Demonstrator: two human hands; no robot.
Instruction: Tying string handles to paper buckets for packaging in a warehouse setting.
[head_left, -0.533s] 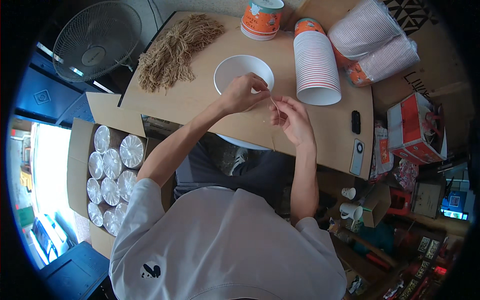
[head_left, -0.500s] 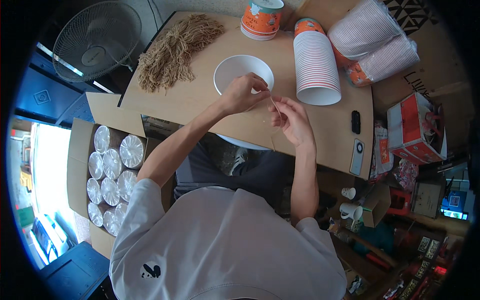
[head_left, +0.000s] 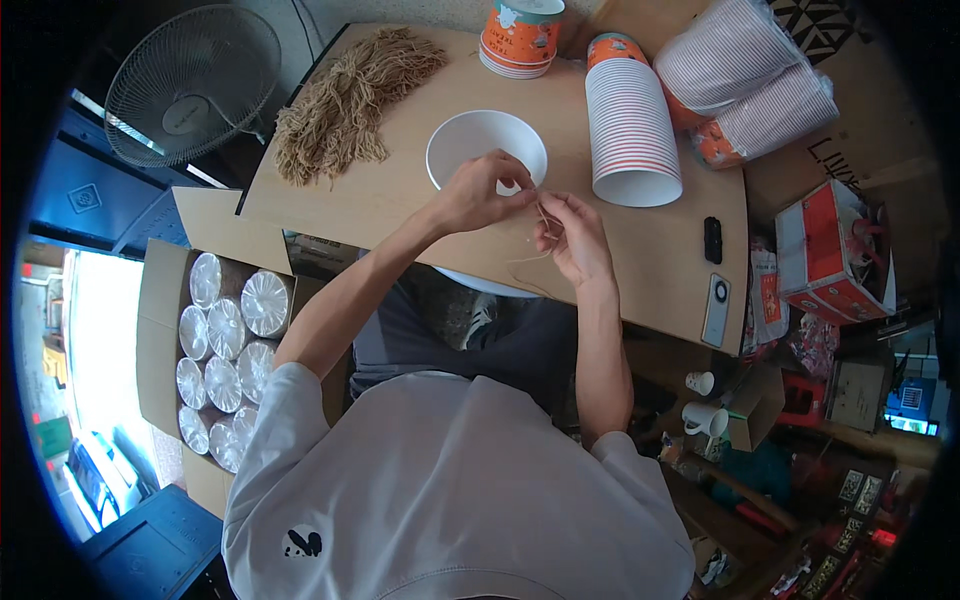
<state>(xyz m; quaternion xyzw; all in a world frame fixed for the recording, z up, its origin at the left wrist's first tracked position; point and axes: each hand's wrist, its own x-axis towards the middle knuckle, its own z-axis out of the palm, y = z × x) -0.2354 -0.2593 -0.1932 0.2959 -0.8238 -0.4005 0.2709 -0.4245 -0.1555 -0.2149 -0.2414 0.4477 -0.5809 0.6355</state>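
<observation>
My left hand (head_left: 487,192) pinches a thin tan string between thumb and fingers, at the near right rim of a white paper bucket (head_left: 452,148) whose inside faces up. Close beside it, my right hand (head_left: 582,242) has its thumb and fingertips closed on the same string, and the fingertips of both hands almost meet. Loose ends of the string (head_left: 530,259) hang below the fingers over the table's near edge. The exact spot where the fingers grip is too small to make out. A heap of tan strings (head_left: 345,112) lies at the far left of the table.
A long stack of paper buckets (head_left: 632,130) lies at right, with an orange printed stack (head_left: 519,40) behind. Wrapped stacks (head_left: 720,60) fill the far right corner. A black object (head_left: 712,240) and a grey device (head_left: 716,310) lie near the right edge. A carton (head_left: 160,330) of wrapped rolls stands left.
My right hand has shifted slightly left and turned. The string's loose ends have swung leftward and now spread out, where one hung almost straight down before. Both hands keep their pinch.
</observation>
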